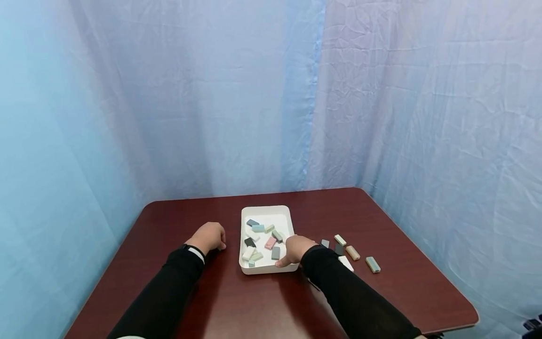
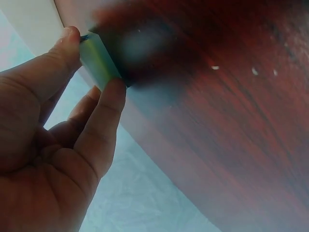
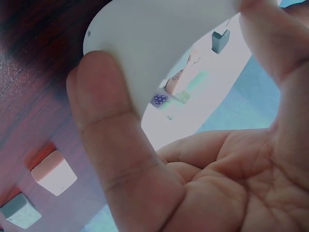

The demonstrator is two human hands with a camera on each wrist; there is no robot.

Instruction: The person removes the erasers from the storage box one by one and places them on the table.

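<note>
My left hand [image 1: 208, 238] is over the table, left of a white tray [image 1: 277, 211]. In the left wrist view its thumb and fingertips pinch a small green block [image 2: 100, 60] by its ends; the head view hides this block behind the hand. My right hand [image 1: 298, 249] grips the tray at its near right corner, the thumb along the near side. Seen from the right wrist, fingertips press the outside of the tray wall [image 3: 145, 43]. Several small blocks lie scattered in the tray, among them a pink block [image 1: 270, 243] and a grey block [image 1: 275, 253].
Right of the tray, more small blocks lie on the dark red table [image 1: 203, 301], including a tan block [image 1: 353, 253] and a green block [image 1: 373, 264]. My right forearm partly covers this group. Pale blue curtains [image 1: 245, 103] hang around the table.
</note>
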